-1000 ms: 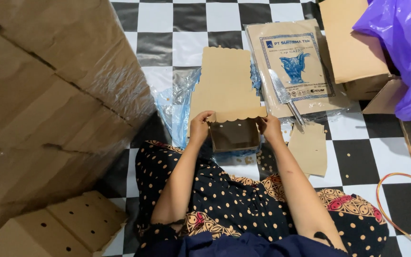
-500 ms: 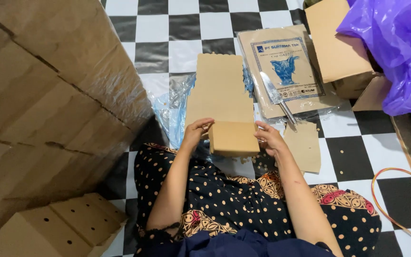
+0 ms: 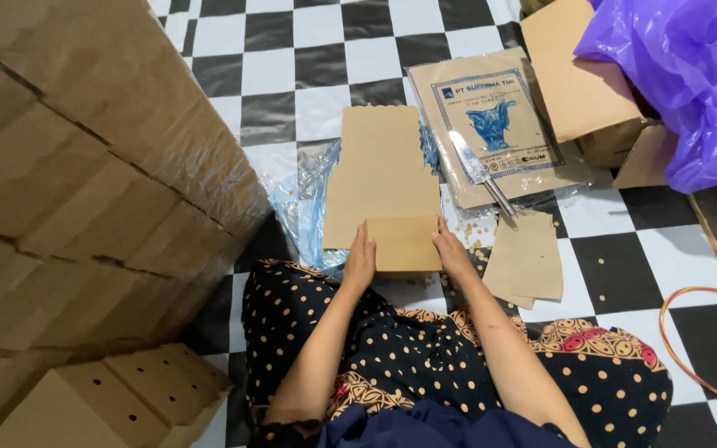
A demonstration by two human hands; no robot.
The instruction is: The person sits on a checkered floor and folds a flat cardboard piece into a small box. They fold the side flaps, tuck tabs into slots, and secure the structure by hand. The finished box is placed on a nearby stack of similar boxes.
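A flat brown cardboard blank (image 3: pixel 383 178) lies on the checkered floor (image 3: pixel 292 75) straight ahead of the person's knees, its scalloped far edge pointing away. Its near end is folded up into a small box-shaped section (image 3: pixel 404 243), and this section sits directly between the two hands. The left hand (image 3: pixel 360 259) presses flat against the left side of the folded section, fingers extended and held together, thumb tucked near the lower edge. The right hand (image 3: pixel 452 252) mirrors it on the right side, fingers straight and laid along the cardboard. Neither grip is closed around the piece; both are open palms touching it, squeezing it from either side.

Under the left edge of the blank is a crumpled sheet of clear blue plastic (image 3: pixel 302 207). Just right of the right hand lies a smaller loose cardboard piece (image 3: pixel 527 261) on the floor. Beyond it, a knife (image 3: pixel 479 170) rests on a plastic-wrapped paper packet with a blue print (image 3: pixel 491 124). An open cardboard box (image 3: pixel 582 79) and a purple plastic bag (image 3: pixel 682 75) stand at the upper right. A tall wrapped stack of cartons (image 3: pixel 76 182) fills the left side, with a perforated folded box (image 3: pixel 118 398) at its foot. An orange cable (image 3: pixel 699 332) curves at the far right.
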